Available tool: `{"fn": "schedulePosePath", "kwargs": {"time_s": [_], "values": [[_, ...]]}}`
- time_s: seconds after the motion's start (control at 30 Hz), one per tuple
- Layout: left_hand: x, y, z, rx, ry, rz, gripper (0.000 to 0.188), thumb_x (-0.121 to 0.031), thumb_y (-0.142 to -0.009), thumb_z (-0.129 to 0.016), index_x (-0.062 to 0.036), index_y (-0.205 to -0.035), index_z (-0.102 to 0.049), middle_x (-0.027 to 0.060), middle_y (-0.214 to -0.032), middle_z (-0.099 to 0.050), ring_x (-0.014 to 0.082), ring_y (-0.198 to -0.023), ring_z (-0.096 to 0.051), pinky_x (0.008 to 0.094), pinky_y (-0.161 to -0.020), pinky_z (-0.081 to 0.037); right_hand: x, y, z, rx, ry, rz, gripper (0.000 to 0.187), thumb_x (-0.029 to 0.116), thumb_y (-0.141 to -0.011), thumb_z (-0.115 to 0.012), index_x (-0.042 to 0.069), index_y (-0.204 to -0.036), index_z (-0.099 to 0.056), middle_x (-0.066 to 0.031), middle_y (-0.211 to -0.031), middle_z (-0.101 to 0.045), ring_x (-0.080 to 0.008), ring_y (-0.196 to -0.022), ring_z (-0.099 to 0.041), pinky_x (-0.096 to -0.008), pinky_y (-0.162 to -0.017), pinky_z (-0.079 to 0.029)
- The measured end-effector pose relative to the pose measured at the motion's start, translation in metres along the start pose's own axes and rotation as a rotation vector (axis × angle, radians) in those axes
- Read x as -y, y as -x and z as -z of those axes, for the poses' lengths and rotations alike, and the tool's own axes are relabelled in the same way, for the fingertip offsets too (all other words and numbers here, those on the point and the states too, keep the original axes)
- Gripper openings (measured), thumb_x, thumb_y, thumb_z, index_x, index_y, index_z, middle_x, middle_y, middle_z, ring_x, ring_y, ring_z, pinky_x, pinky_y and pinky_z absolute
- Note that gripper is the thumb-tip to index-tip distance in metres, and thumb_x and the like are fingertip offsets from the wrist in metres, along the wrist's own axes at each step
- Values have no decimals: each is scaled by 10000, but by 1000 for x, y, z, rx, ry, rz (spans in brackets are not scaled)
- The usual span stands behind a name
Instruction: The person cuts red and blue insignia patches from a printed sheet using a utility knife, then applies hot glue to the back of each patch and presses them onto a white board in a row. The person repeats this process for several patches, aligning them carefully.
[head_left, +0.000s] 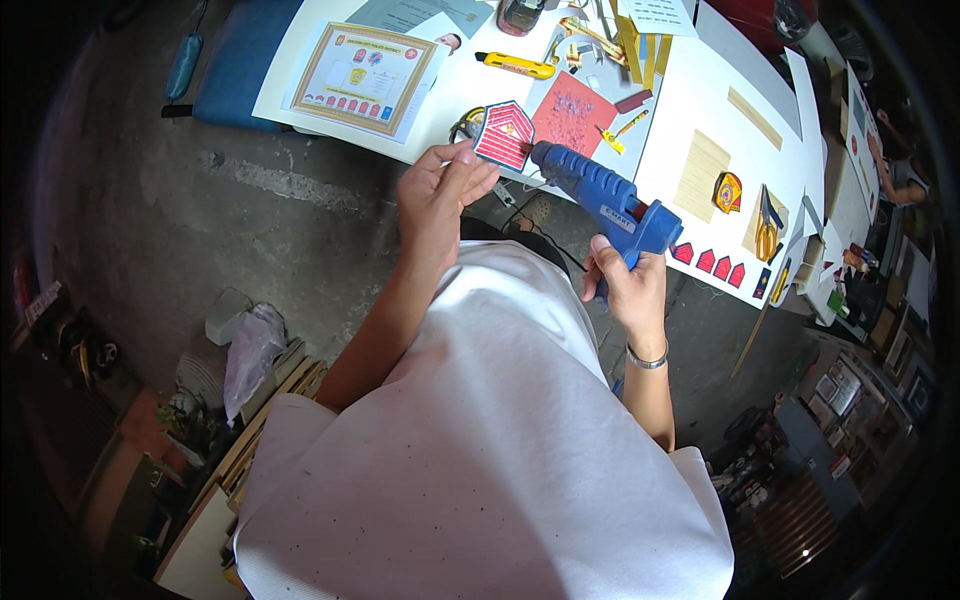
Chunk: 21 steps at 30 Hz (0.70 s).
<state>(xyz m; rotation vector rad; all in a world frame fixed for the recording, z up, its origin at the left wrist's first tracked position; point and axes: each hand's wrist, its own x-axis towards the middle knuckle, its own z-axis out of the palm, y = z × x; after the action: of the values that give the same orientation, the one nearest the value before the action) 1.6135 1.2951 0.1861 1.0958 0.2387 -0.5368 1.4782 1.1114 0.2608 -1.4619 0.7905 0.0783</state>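
The red striped badge point(503, 136) is at 12 o'clock, over the near edge of the white table point(690, 100). It looks thin, light and a bit stiff, so pinching its edge should be best. The blue glue gun point(600, 195) looks bigger and heavier; hold its handle and keep off the tip, which may be hot.

The left hand point(440, 195), near 11 o'clock, pinches the badge's low edge, fingers nearly closed. The right hand point(632, 285), at 3 o'clock, wraps around the gun's handle. The tip points to 10 o'clock, by the badge; I can't tell if they touch.
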Motion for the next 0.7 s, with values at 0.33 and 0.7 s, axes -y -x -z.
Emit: {"fn": "schedulePosePath", "kwargs": {"time_s": [0.33, 0.7], "values": [[-1, -1, 1, -23, 12, -8, 231, -121, -1042, -593, 57, -1189, -599, 199, -1125, -715, 264, -1026, -737, 392, -952, -603, -3, 9, 0, 22, 16, 7, 279, 66, -896, -678, -66, -1108, -554, -54, -752, -622, -122, -472, -605, -256, -438, -464], [-4, -1, 0, -18, 13, -7, 227, -115, -1044, -588, 56, -1192, -604, 202, -1121, -719, 264, -1021, -742, 390, -933, -613, -3, 4, 3, -5, 18, 3, 368, 83, -907, -677, -79, -1199, -523, -50, -748, -614, -128, -477, -609, -260, -435, -471]]}}
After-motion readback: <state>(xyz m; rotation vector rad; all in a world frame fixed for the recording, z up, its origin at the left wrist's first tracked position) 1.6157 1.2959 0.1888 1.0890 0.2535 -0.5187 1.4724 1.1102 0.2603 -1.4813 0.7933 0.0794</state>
